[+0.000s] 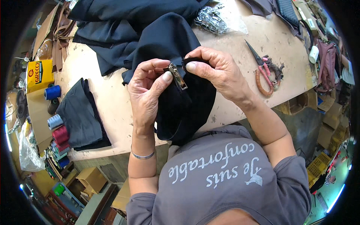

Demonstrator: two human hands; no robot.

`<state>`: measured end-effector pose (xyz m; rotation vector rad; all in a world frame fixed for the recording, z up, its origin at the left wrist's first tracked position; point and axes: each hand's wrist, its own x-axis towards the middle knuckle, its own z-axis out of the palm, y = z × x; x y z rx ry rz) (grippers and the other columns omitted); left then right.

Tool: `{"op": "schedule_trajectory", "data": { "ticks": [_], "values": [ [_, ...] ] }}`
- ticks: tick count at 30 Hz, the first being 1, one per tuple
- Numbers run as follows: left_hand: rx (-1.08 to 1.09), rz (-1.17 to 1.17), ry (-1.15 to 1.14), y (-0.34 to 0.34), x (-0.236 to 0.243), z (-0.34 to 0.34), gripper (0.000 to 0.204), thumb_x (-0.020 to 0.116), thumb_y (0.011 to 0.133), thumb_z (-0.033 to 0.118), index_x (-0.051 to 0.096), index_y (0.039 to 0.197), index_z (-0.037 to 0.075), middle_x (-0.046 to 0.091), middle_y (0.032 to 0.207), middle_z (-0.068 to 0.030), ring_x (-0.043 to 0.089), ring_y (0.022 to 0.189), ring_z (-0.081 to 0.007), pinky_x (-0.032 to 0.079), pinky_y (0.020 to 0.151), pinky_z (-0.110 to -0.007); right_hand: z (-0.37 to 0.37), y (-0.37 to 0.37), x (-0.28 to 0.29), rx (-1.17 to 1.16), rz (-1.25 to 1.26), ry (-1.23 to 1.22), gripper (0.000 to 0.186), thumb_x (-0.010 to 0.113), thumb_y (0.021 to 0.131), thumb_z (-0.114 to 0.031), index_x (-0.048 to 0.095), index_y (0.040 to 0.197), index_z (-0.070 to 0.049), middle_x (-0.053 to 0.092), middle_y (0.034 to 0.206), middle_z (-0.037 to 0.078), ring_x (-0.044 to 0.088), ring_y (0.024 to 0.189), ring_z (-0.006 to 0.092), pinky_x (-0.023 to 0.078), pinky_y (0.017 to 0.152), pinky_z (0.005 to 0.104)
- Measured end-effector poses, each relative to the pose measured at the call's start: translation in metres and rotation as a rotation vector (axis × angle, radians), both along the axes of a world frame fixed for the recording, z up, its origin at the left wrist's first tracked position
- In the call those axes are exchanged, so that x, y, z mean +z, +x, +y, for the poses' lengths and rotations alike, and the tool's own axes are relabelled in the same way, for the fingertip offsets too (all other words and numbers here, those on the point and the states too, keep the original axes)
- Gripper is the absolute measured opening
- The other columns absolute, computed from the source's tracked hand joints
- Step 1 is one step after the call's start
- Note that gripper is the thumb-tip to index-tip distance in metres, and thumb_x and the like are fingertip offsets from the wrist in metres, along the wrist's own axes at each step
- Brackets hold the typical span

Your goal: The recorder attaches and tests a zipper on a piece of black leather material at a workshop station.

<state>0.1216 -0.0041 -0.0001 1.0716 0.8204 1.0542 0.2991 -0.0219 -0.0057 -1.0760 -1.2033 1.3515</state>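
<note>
Metal zipper slider (pixel 177 76) sits pinched in left hand (pixel 147 87), black fabric (pixel 193 59) in right hand (pixel 221 72).

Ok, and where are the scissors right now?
In the head view, the scissors lie on the table, to the right of the person's right hand, with a dark tangle just beside their handles.

zipper teeth (pixel 177 85) partly hidden by the metal pull (pixel 179 77), some fingers of the right hand (pixel 221 73) hidden, dark cloth (pixel 129 12) cut off at top
</note>
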Motion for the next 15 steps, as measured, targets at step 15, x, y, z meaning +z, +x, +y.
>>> {"op": "schedule_trajectory", "data": {
  "ticks": [15],
  "values": [
    [-0.037, -0.105, -0.094, 0.001, -0.018, -0.006, 0.022, 0.061, 0.08, -0.002, 0.059, 0.102, 0.001, 0.059, 0.096, -0.0027, 0.055, 0.088, -0.0082, 0.044, 0.084, -0.021, -0.001, 0.005, -0.002, 0.158, 0.037, -0.164, 0.012, 0.06, 0.085, -0.013, 0.058, 0.088, -0.002, 0.054, 0.078, -0.005, 0.045, 0.072, 0.0001, 0.037, 0.064, 0.0162]
  ]
}}
